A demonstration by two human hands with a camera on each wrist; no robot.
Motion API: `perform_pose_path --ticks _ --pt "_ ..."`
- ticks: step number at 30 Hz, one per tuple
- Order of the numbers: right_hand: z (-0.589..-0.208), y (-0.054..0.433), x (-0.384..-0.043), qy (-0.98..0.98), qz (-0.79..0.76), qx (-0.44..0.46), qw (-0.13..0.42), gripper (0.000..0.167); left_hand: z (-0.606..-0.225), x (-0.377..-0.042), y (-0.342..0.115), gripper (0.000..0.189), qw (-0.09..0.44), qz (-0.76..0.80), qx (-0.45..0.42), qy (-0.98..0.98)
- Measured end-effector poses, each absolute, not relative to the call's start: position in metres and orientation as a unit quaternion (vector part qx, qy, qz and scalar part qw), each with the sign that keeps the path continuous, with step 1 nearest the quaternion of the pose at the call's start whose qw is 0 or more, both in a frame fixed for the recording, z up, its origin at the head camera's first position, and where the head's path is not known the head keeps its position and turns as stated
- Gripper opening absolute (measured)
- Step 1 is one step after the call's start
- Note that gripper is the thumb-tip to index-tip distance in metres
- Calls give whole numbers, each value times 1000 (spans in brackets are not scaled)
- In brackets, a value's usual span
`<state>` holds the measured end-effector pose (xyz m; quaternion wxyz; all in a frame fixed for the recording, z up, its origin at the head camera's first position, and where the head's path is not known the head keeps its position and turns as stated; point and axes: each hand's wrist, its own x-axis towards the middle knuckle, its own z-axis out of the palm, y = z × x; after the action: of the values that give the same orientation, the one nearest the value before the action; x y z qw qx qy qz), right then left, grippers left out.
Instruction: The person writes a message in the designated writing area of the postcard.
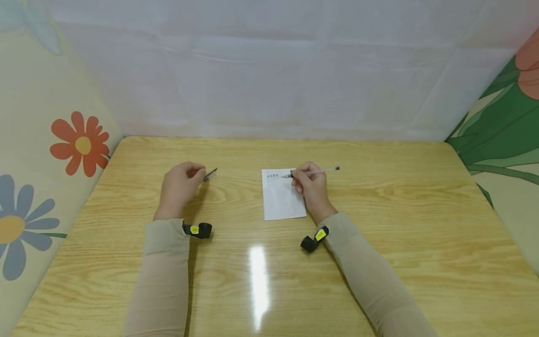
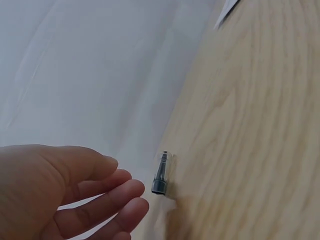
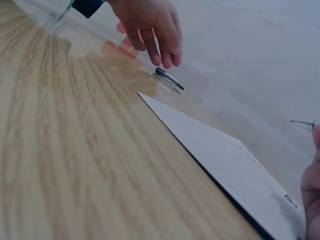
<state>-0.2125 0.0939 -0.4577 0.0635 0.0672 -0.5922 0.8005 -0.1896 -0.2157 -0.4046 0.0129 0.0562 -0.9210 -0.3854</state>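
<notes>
My right hand [image 1: 312, 189] pinches a clear-barrelled gel pen [image 1: 329, 169] near its black grip, its tip slanting left over the upper part of a white sheet of paper [image 1: 283, 201]. A short row of dark handwriting [image 1: 273, 176] runs along the sheet's top left. To the left, my left hand [image 1: 178, 187] hovers with loosely bent fingers beside a clear and black pen cap [image 2: 160, 175]. In the right wrist view the cap [image 3: 170, 79] lies on the table just under those fingertips, with nothing between them.
All this is on a glossy wood-grain table [image 1: 379, 224] with a bright light reflection near the front. A pale cloth backdrop [image 1: 252, 84] rises behind its far edge. Flower-printed panels [image 1: 80, 145] stand along both sides. Each wrist wears a small black camera [image 1: 204, 230].
</notes>
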Motion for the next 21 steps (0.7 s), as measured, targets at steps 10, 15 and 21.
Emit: perform_pose_path --ticks 10,15,21 --pt "-458 95 -213 -598 796 75 61 20 -406 -188 -215 35 -12 -355 54 -933" --pt "-457 95 -212 -599 794 80 59 19 -408 -188 -215 34 -17 -359 49 -932" --pt "-457 95 -212 -601 793 79 61 18 -407 -187 -213 33 -23 -364 44 -930"
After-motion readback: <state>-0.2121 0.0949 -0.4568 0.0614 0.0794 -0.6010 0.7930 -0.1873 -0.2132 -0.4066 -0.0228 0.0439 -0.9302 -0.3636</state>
